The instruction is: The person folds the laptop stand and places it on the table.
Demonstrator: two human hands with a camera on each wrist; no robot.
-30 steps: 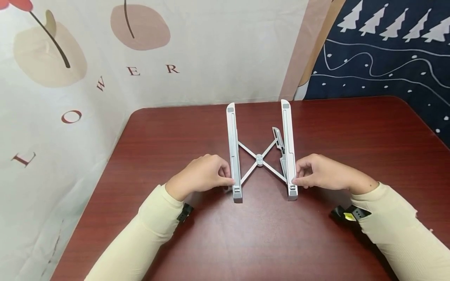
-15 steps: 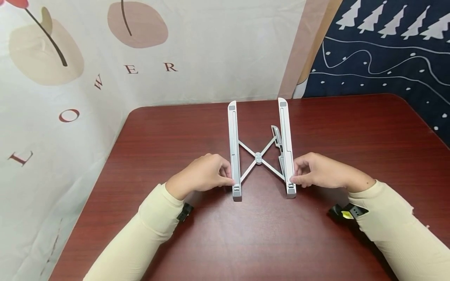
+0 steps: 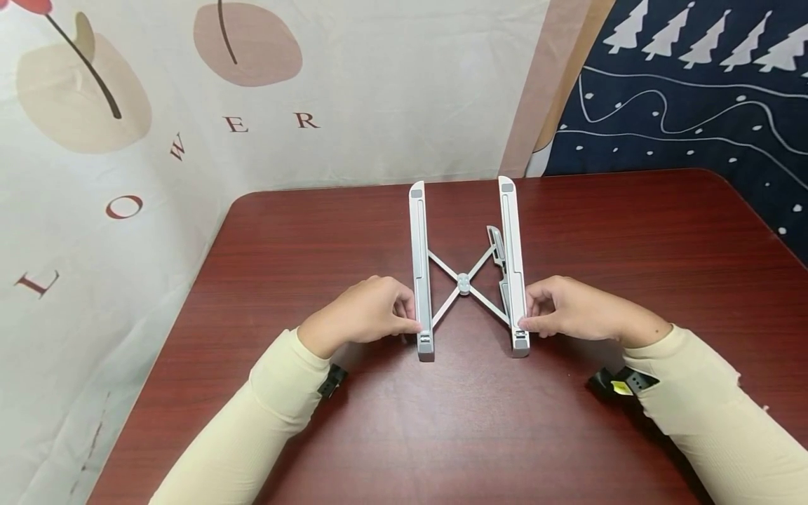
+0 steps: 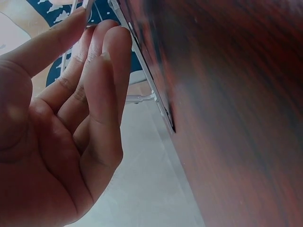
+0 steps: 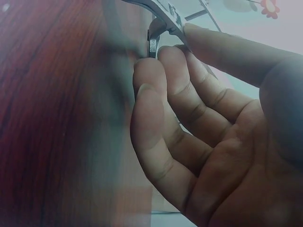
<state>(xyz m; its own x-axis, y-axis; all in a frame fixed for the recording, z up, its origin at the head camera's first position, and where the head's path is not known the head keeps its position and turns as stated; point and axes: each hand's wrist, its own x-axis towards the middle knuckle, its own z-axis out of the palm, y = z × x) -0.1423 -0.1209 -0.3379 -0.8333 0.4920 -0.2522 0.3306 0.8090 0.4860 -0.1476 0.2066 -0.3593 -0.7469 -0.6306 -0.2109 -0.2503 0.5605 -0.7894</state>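
A silver folding laptop stand (image 3: 464,284) stands spread on the table, its two long side rails joined by crossed bars at a round hub. My left hand (image 3: 365,312) pinches the left rail (image 3: 419,266) near its front end, thumb on top. At the same height on the other side, my right hand (image 3: 583,312) pinches the right rail (image 3: 513,259). A notched support leg (image 3: 499,249) shows on the inner side of the right rail. In the right wrist view, the thumb lies against the rail's end (image 5: 165,14) with the fingers curled beneath.
The reddish-brown wooden table (image 3: 303,238) has rounded far corners. Behind it hang a pale printed cloth (image 3: 391,84) and a dark blue one with white trees (image 3: 682,105). Black straps (image 3: 637,380) sit at both wrists.
The right hand has shifted slightly left with the right rail, so the two rails stand a little closer together. The left hand keeps its hold. The head view has also moved slightly.
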